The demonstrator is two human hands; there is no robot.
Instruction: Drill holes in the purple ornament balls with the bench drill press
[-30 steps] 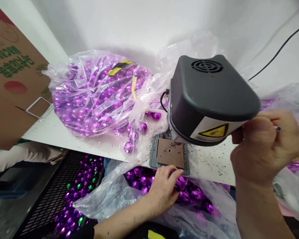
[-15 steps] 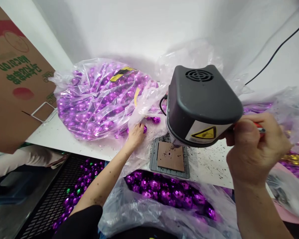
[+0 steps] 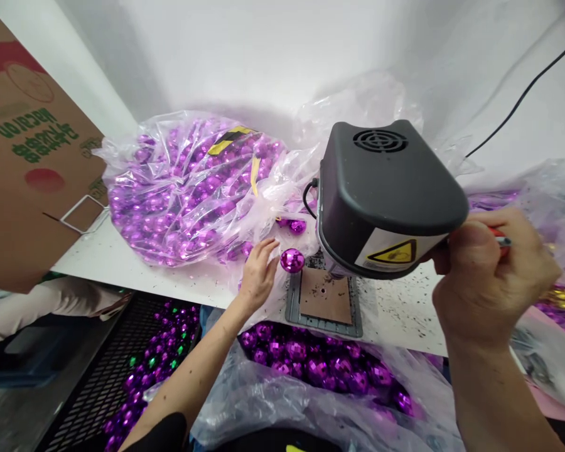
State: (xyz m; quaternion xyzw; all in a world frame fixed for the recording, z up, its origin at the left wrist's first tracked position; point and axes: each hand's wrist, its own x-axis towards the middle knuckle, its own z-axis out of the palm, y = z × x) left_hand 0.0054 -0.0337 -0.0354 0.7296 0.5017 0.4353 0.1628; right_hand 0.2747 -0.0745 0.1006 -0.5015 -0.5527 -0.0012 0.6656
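Observation:
My left hand (image 3: 260,274) pinches a shiny purple faceted ball (image 3: 292,260) at its fingertips, just left of the grey base plate (image 3: 324,299) with a brown pad under a small black drill press (image 3: 386,194). My right hand (image 3: 492,276) is closed round the press's red-tipped lever handle (image 3: 500,236) at the machine's right side. A clear plastic bag full of purple balls (image 3: 188,188) lies on the white table behind my left hand. Another open bag of purple balls (image 3: 320,370) hangs below the table's front edge.
A brown cardboard box (image 3: 23,163) stands at the left. A black mesh crate (image 3: 136,370) with purple and green balls sits low on the left. More bagged balls (image 3: 560,301) lie at the right. A black cable (image 3: 522,94) runs up the white wall. Dark specks litter the table.
My left hand left the lower bag, reached into the bag on the table, and now holds a purple ball beside the base plate. My right hand stays on the lever.

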